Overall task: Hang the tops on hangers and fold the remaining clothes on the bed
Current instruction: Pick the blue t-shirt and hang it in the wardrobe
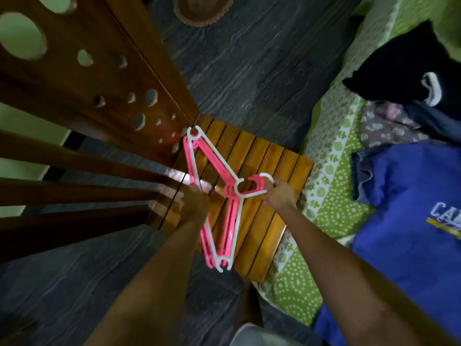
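Head view: both hands [278,194] grip stacked hangers [219,196].

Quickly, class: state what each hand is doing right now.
Left hand: grips the bottom bars of the stacked hangers.
Right hand: pinches the white hanger near its hook.

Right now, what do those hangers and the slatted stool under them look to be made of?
The hangers, pink with one white, look like moulded plastic: thin, smooth, uniformly coloured. The slatted stool looks like varnished wood: orange-brown slats with grain and a glossy sheen. Both hands hold the hangers.
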Demonstrator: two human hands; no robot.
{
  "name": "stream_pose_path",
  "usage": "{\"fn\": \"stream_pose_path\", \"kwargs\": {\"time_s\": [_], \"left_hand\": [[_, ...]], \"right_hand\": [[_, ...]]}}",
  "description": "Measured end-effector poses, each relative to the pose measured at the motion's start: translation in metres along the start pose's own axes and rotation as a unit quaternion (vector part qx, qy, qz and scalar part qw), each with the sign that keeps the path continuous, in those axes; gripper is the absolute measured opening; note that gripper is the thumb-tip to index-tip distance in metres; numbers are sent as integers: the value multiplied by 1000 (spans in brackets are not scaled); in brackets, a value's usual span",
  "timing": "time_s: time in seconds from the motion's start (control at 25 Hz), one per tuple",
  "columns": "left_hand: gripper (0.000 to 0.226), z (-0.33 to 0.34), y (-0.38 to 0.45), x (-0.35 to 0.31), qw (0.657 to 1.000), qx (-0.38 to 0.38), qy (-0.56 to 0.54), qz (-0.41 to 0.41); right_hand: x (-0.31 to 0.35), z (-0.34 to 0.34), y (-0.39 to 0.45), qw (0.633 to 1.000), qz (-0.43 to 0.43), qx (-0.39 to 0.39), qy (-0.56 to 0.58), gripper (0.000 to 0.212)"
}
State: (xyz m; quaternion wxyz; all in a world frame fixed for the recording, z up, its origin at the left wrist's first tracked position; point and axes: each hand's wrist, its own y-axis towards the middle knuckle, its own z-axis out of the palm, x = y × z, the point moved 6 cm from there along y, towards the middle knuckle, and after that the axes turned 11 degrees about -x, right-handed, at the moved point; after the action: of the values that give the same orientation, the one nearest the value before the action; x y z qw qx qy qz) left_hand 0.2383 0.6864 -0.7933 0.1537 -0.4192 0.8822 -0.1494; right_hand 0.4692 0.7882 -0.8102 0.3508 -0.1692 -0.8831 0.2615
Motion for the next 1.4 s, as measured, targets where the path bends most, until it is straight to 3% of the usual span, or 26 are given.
{"fn": "stream_pose_path", "kwargs": {"time_s": [0.04,0.12,0.24,0.36,0.48,0.6,0.72,0.8,0.92,1.04,1.12,1.28,1.4], "left_hand": [[40,-1,-8,-20,1000,13,-14,2],[33,-6,-30,-66,997,39,-63,29],[23,0,-89,-165,987,36,-115,109],[12,46,-170,-277,972,92,-169,136],[10,108,-248,-380,947,168,-197,188],[22,147,-309,-468,904,177,-14,389],[43,172,-320,-538,864,119,103,479],[61,186,-308,-567,869,119,120,466],[54,196,-296,-597,873,109,138,454],[44,193,-298,-618,835,64,234,494],[45,189,-295,-618,814,53,342,466],[35,152,-280,-620,886,-42,320,332],[36,128,-289,-625,929,-31,252,270]], "right_hand": [[-5,-19,-3,992,38,-23,122,30],[-12,-64,-6,941,113,-55,315,15],[-46,-138,1,864,160,-38,476,13],[-116,-231,16,865,146,-38,478,17],[-211,-343,33,861,137,-166,461,29],[-311,-440,41,839,150,-274,445,36],[-385,-494,51,819,181,-299,455,30],[-407,-508,62,820,188,-284,459,29],[-420,-514,80,822,165,-258,481,29],[-427,-513,89,837,141,-233,476,30],[-432,-515,93,844,129,-222,472,32],[-429,-528,97,862,104,-201,454,32],[-410,-538,98,894,52,-166,412,34]]}}
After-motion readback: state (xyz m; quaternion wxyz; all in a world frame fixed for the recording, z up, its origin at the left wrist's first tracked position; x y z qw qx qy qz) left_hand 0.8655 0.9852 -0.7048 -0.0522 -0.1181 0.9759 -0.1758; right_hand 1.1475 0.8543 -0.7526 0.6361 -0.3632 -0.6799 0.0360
